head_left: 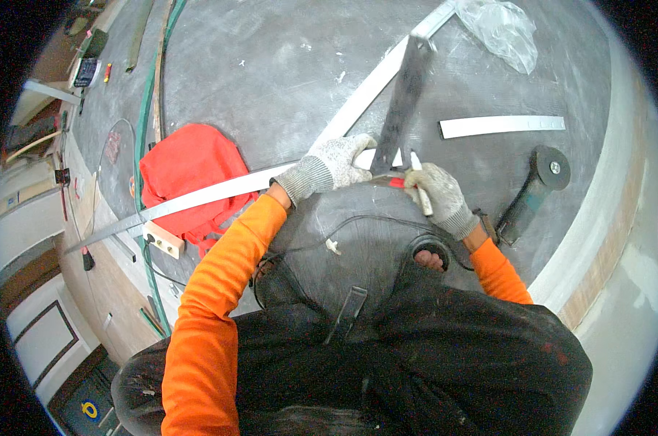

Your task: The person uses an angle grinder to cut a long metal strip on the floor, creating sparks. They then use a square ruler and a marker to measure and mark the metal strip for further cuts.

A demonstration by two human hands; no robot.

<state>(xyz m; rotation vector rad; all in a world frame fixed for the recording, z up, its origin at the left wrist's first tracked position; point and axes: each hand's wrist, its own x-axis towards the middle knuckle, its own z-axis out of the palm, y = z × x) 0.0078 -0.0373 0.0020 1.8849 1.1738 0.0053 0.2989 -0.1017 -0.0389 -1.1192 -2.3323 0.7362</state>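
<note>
My left hand (334,164), in a grey knit glove, grips a long flat metal strip (198,196) that runs left across the grey floor. A second strip (376,83) angles up toward the top. A dark upright metal bar (404,102) stands where the strips meet. My right hand (438,195), also gloved, holds a white marker (421,190) against the joint, beside something red. Both sleeves are orange.
An angle grinder (534,189) lies on the floor to the right. A short metal strip (502,126) lies above it. A red cloth (191,178) and a power strip (164,240) are at the left. A clear plastic bag (502,29) sits at the top. A black cable (358,231) curls by my feet.
</note>
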